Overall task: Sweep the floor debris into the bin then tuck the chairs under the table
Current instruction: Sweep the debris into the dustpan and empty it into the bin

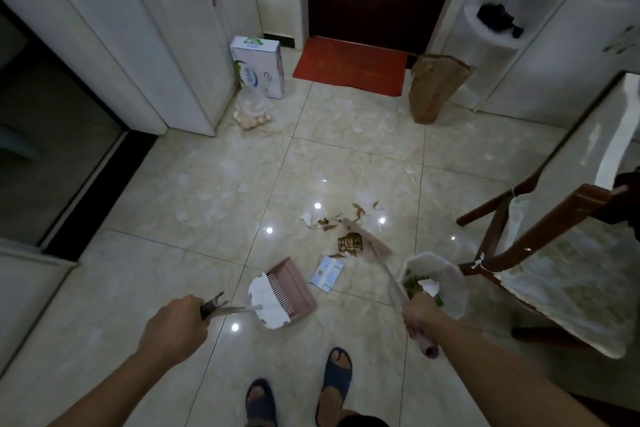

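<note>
My left hand (175, 324) grips the handle of a pink dustpan (289, 289) that rests on the tiled floor with its mouth facing away from me. My right hand (420, 315) grips the handle of a broom (372, 243), whose head lies on the floor beside the debris. The debris is a brown wrapper (350, 242), a pale blue packet (327, 270), torn white paper (310, 217) and dry brown scraps (358, 210). A white bin (450, 279) with green waste inside stands just right of the broom. A wooden chair (540, 243) with a cushioned seat stands at the right.
A white table edge (595, 149) runs along the right above the chair. A brown paper bag (433, 90), a red doormat (349, 66), a white carton (258, 66) and a plastic bag (251, 111) sit near the dark door. White cabinets line the left. My feet in slippers (337, 371) stand below.
</note>
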`<state>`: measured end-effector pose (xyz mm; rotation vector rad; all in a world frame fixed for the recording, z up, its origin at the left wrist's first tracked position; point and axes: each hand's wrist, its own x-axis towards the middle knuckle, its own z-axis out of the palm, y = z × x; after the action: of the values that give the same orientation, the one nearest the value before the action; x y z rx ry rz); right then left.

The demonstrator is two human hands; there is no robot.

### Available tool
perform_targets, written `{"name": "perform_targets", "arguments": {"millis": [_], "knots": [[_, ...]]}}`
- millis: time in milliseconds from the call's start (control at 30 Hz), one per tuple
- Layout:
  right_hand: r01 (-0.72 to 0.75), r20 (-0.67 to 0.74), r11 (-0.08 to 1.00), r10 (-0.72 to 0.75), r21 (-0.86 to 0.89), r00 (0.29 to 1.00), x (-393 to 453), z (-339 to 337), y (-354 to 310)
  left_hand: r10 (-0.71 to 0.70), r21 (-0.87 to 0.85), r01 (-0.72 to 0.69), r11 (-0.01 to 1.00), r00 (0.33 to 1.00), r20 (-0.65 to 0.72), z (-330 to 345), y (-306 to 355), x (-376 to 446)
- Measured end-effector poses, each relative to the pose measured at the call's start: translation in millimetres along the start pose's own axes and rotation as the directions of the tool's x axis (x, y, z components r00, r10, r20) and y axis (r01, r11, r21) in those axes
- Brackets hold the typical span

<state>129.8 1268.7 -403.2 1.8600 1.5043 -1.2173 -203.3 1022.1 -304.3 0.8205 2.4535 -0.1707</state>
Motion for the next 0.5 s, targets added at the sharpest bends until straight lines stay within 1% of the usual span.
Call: {"name": "perform_targets", "arguments": {"millis": [67,133,300,500], "knots": [[0.045,0.006,0.998,-0.044,-0.054,0.999,1.6,-1.8,-3.1,0.0,0.01,0.0,1.0,1.0,0.013,7.9,9.3,3.2],[0.061,0.057,0.994,-0.055,-0.096,0.997,2.1,0.5,-6.5,0.003,0.016,-0.003,1.0,1.0,0.014,12.5,17.8,8.2],[0.08,0.104,0.99,-0.068,-0.115,0.992,-8.3,14.1,-14.2,0.008,0.011,-0.009,1.0,0.999,0.033,6.4,31.1,24.4],[0.088,0.204,0.984,-0.055,-0.158,0.977,-39.0,47.7,-17.1,0.04,0.01,-0.041,0.999,0.998,0.039,-0.8,45.4,31.6]]}}
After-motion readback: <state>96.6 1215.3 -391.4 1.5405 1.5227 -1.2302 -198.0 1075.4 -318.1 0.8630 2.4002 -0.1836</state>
